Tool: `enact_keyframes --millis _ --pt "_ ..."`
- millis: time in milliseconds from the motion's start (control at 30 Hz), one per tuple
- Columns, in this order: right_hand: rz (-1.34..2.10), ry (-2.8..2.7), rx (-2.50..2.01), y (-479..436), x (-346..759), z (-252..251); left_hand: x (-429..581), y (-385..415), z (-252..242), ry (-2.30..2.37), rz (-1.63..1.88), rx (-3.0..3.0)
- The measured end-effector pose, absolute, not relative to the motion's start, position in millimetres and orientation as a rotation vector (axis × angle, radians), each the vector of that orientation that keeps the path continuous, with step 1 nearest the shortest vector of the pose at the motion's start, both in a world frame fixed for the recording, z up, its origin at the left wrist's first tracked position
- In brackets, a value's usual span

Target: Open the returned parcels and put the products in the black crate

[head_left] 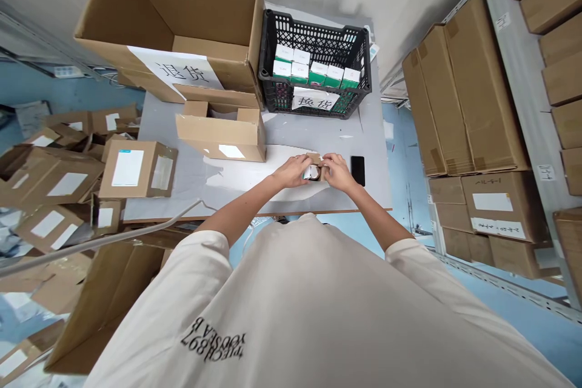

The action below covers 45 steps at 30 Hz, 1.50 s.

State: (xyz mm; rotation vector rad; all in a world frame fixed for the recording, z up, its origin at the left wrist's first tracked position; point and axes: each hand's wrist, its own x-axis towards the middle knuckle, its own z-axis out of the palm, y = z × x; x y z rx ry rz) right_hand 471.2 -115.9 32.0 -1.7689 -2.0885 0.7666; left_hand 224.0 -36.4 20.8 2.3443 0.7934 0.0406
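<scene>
Both hands are at a small opened carton (323,174) near the table's front edge. Its brown flaps stand up, and something white and rounded (313,172) shows in the opening; its kind is too small to make out. My left hand (292,171) closes on the carton's left side, where a bit of green and white shows. On the right side, the bent fingers of my right hand (337,171) pinch the brown cardboard. Under the carton lies a white sheet (245,176) with torn edges. A black phone (357,170) rests just right of my right hand.
A black crate (314,104) of green-and-white cartons (299,73) stands at the back, beside a large open box (168,73). Left of the sheet is a smaller open box (222,136). Boxes pile up at left (59,176); a shelf (495,18) holds more at right.
</scene>
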Motion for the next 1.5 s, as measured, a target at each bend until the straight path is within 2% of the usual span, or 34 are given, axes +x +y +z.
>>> enact_keyframes --millis 200,367,767,1033,1200,1500 --pt "0.747 -2.294 -1.78 -118 454 33 216 -33 21 0.826 0.07 2.281" --pt "0.6 -2.287 -1.953 -114 435 33 214 -31 24 0.813 0.16 2.272" --pt "0.617 -2.23 -2.246 -99 408 44 214 -45 10 0.918 0.177 2.202" --pt "0.503 -2.17 -2.185 -107 409 50 213 -45 5 0.935 0.207 2.149" --pt "0.484 -2.045 -2.135 -115 418 74 216 -45 7 0.964 0.172 2.146" --pt "0.487 -1.817 -1.819 -101 466 147 223 -43 17 0.958 0.178 2.202"
